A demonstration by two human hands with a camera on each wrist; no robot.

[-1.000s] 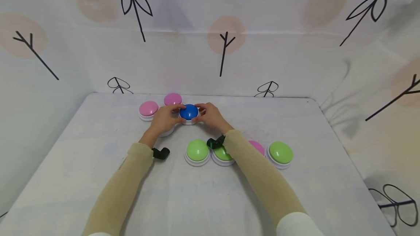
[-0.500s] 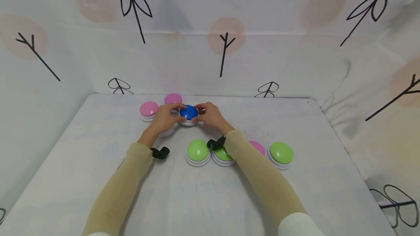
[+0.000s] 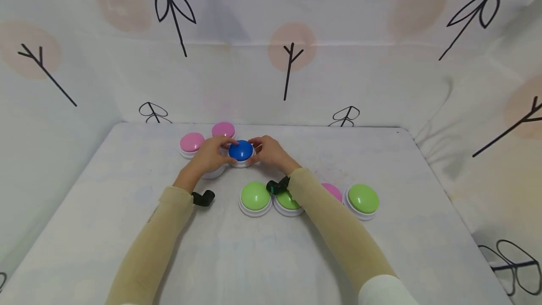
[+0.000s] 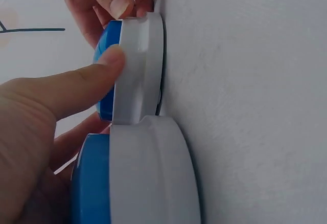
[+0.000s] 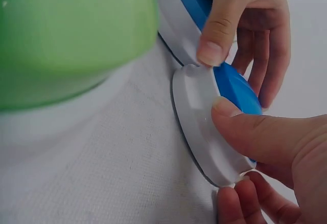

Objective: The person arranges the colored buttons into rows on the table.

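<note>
A blue push button [image 3: 241, 150] with a white round base sits toward the back of the table, between both hands. My left hand [image 3: 211, 155] grips its left side, thumb on the rim in the left wrist view. From the right, my right hand [image 3: 273, 153] holds the same button, its thumb [image 5: 250, 132] at the edge of the base. Under my left hand is a second blue button [image 4: 93, 183], mostly hidden in the head view. The two white bases touch in the wrist views.
Two pink buttons [image 3: 192, 142] stand at the back left, near the left hand. Closer in are green buttons [image 3: 255, 196], one partly behind the right sleeve, along with a partly covered pink button [image 3: 332, 191]. Another green button [image 3: 363, 198] lies farther right.
The held blue button has shifted slightly left and toward me, to the side of the second blue button. Both hands moved a little with it.
</note>
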